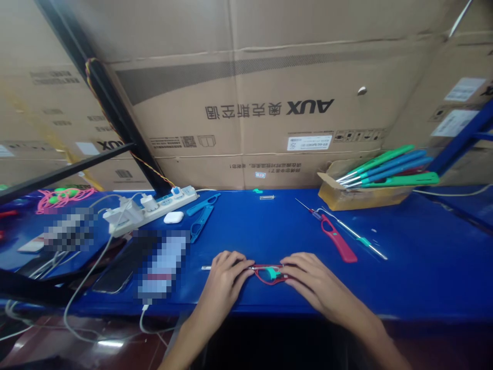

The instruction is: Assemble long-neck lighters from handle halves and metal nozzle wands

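My left hand and my right hand are over the near edge of the blue table. Between them lies a red stick lighter casing with a loop and a green trigger piece inside. The fingers of my left hand close on its metal-tube end, and a pale tip sticks out past that hand. My right fingers grip the handle end and hide most of it. To the right lie a loose red casing half and a thin metal rod with a green piece on it.
A cardboard box holds several green and blue stick lighters. Blue casing halves, a white earbud case, a power strip and phones lie left. A small clear part lies before the cardboard wall.
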`<state>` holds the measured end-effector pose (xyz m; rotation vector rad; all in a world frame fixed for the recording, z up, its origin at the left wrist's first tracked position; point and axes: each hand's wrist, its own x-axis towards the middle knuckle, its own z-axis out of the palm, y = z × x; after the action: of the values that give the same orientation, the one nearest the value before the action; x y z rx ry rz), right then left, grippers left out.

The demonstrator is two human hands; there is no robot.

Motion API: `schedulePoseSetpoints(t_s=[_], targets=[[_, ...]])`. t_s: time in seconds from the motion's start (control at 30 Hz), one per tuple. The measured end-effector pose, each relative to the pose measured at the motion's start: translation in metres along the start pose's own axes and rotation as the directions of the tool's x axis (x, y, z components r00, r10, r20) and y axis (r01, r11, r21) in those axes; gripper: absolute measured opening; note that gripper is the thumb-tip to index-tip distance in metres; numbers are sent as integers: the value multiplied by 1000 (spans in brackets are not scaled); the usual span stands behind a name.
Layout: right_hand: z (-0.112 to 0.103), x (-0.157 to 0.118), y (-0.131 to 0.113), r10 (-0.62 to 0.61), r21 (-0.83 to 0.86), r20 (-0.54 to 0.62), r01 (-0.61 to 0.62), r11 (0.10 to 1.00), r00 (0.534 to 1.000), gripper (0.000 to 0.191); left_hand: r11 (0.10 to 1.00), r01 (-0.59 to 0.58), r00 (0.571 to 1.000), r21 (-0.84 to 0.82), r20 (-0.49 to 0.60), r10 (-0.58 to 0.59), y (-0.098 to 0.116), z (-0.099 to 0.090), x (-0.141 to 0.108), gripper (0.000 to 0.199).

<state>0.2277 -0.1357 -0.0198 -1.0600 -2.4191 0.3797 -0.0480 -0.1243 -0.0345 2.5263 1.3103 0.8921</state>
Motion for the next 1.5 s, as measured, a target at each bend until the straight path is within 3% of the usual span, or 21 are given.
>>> schedulePoseSetpoints(t_s=[0.43, 0.53, 0.63, 0.83, 1.03, 1.5], targets=[[-2, -1, 1, 52, 103, 30, -55, 993, 998, 30, 1000, -21, 1000, 10, -6, 22, 2, -2, 1, 28], [-1, -3, 4, 83, 102, -16, -81, 992, 996, 36, 999, -35, 999, 13, -12, 35, 2, -2, 1, 28], [0, -3, 6, 101, 78, -87, -94, 992, 991, 27, 999, -37, 999, 8, -12, 37, 2, -3, 1, 26], [2, -3, 10, 92, 9, -108, -91, 996, 990, 23, 999, -34, 999, -8, -11, 34, 4, -5, 1, 23], [2, -4, 10, 1, -10, -168, -3, 1000, 986, 26, 999, -29, 1000, -15, -4, 29, 5, -5, 2, 24], [5, -8, 14, -15, -62, -116, 7, 998, 993, 27, 999, -20, 1000, -31, -6, 19, 6, -6, 2, 24]])
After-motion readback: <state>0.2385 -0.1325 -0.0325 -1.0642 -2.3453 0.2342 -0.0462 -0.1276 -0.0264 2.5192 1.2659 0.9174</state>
